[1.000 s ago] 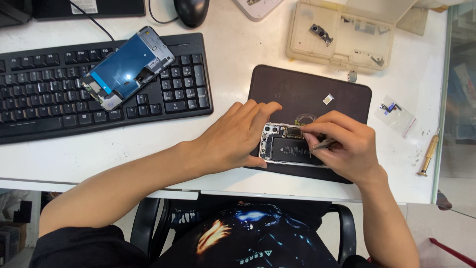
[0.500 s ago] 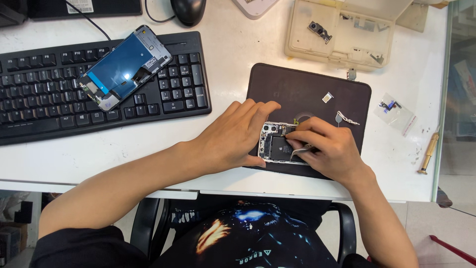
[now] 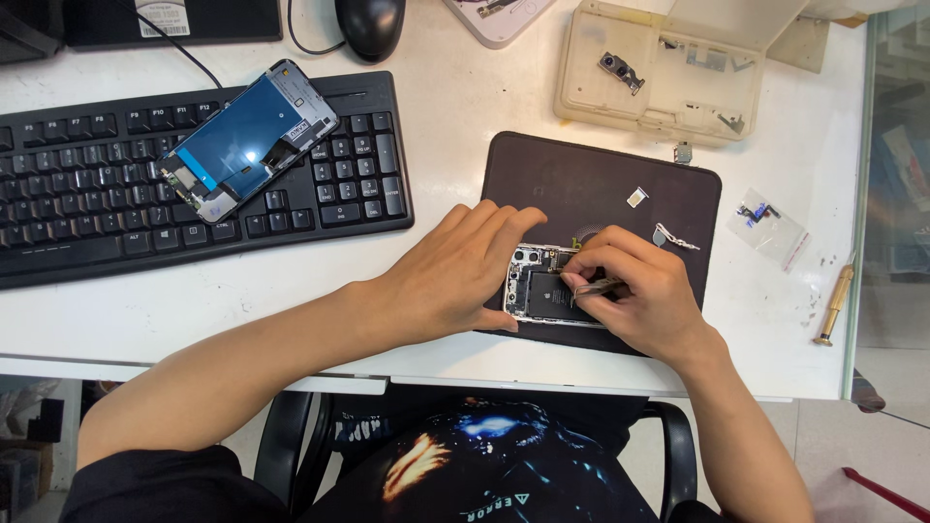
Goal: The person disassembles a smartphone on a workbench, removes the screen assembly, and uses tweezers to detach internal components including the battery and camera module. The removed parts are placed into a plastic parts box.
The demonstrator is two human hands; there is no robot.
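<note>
L hand (image 3: 455,276) lies flat over the opened phone (image 3: 544,291) on dark mat (image 3: 601,184), hiding half; R hand (image 3: 639,295) pinches 1 tweezers (image 3: 596,287), tips hard to see.

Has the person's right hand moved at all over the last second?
Yes, slightly. The right hand has drawn back toward the mat's near edge and a little leftward, still over the opened phone.

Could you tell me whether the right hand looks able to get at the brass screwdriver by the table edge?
Probably yes: the screwdriver lies in the open on the table, right of the right hand, nothing between them, though that hand holds tweezers.
</note>
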